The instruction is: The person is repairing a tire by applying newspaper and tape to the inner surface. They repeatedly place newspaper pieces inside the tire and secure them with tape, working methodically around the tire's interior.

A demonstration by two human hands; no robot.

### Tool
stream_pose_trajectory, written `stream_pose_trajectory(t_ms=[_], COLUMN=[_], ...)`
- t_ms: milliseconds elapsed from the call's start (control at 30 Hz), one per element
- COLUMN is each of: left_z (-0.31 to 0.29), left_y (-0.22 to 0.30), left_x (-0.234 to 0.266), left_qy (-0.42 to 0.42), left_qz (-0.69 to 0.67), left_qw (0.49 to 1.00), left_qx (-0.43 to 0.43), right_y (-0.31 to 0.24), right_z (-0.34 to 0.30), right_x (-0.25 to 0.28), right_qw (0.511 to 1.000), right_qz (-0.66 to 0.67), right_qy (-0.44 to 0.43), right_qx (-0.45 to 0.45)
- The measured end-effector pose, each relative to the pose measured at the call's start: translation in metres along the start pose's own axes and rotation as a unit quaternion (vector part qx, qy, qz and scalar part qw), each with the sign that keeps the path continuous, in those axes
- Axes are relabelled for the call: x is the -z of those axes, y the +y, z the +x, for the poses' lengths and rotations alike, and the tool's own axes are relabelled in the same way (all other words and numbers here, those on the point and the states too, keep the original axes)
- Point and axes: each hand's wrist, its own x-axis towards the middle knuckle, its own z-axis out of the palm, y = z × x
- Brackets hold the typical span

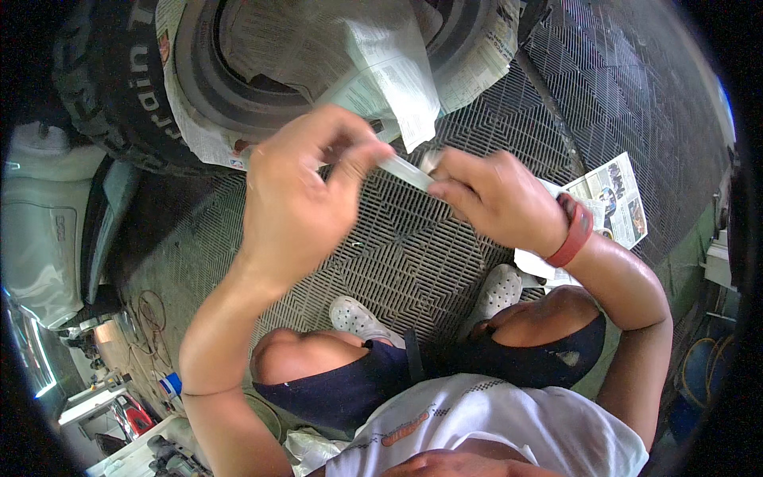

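Together, left hand (298, 195) and right hand (493, 199) pinch a clear tape strip (405, 171) taut

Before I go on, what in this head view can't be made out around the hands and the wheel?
- Strip between left hand and right hand: small, blurred; its ends hidden by fingers.
- Wheel rim: covered by newspaper, cut off by the top edge.
- Tire: left part lost in the dark fisheye rim.
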Motion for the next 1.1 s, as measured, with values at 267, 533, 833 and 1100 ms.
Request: stream_pose_trajectory(t_ms=[267, 533, 833, 1100], left_z=[-0.016, -0.012, 0.022, 0.058], left_y=[-0.031, -0.019, 0.018, 0.016], left_x=[0.026, -0.005, 0.003, 0.033], left_qy=[0.029, -0.231, -0.121, -0.031], left_qz=[0.018, 0.01, 0.09, 0.256], left_qw=[0.999, 0.971, 0.978, 0.942], left_qx=[-0.002, -0.056, -0.143, -0.215], right_y=[0.181, 0.273, 0.028, 0.035], right_z=[-0.147, -0.277, -0.011, 0.052], right_x=[-0.026, -0.074, 0.012, 0.02], right_qw=[0.904, 0.83, 0.968, 0.856], right_qz=[-0.385, -0.449, -0.063, -0.144], right_qy=[0.045, -0.135, 0.231, 0.448], right_qx=[-0.18, -0.303, 0.08, 0.213])
